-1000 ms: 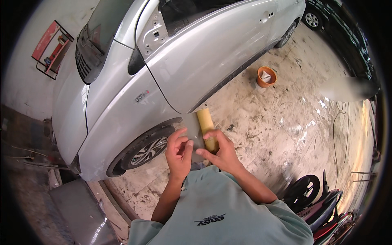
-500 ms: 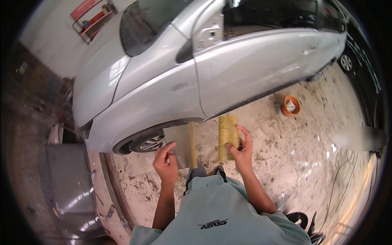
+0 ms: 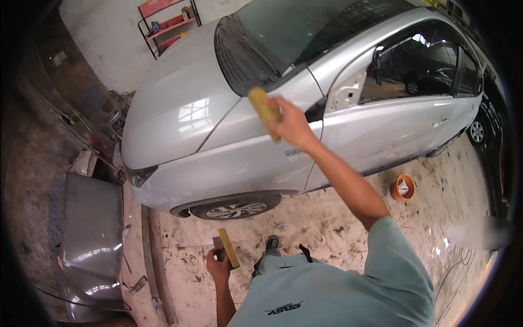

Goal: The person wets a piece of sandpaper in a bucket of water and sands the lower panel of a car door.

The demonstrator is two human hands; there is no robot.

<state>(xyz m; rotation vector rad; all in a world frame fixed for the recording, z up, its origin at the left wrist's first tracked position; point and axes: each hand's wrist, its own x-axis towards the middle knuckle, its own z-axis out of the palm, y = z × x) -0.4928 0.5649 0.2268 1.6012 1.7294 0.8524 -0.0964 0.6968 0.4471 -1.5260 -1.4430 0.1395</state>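
Note:
My right arm stretches forward across the silver car. In my right hand is a folded yellow piece of sandpaper, held above or against the upper front fender near the base of the windshield. Whether it touches the paint I cannot tell. Low beside my body, my left hand grips another sandpaper sheet, grey on one face with a yellow strip along its side. The front wheel lies just beyond that hand.
An orange bucket with something white inside stands on the stained floor at the right. A dark grey car panel lies at the left. Red shelves hang on the far wall. A dark car is at the right edge.
My right hand has moved from in front of my body up and forward over the fender with its sandpaper. My left hand has dropped lower with its sheet. The view has shifted too.

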